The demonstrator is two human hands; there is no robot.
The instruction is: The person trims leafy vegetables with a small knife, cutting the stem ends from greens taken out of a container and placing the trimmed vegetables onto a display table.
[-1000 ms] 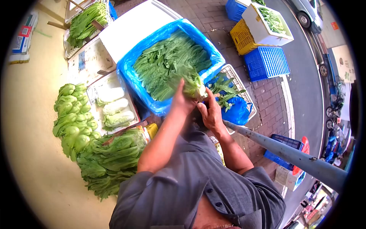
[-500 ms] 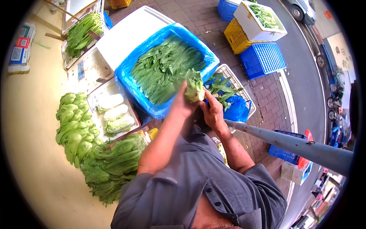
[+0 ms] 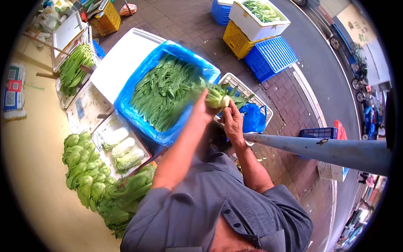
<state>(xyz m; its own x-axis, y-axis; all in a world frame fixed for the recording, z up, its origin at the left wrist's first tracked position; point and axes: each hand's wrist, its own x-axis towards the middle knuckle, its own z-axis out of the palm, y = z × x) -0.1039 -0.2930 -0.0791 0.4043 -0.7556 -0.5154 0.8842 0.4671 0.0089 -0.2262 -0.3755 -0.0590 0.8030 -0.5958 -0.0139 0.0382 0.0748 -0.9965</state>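
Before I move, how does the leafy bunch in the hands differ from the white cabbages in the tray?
The leafy bunch is between the left hand and right hand; the white cabbages lie in the tray. The leafy bunch spreads into loose green leaves, while the white cabbages look compact and mostly pale. Both are leafy vegetables.

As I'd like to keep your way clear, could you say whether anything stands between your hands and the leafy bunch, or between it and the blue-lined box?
Nothing visible does. The left hand and right hand both touch the leafy bunch, and its blurred leaves appear right by the blue-lined box.
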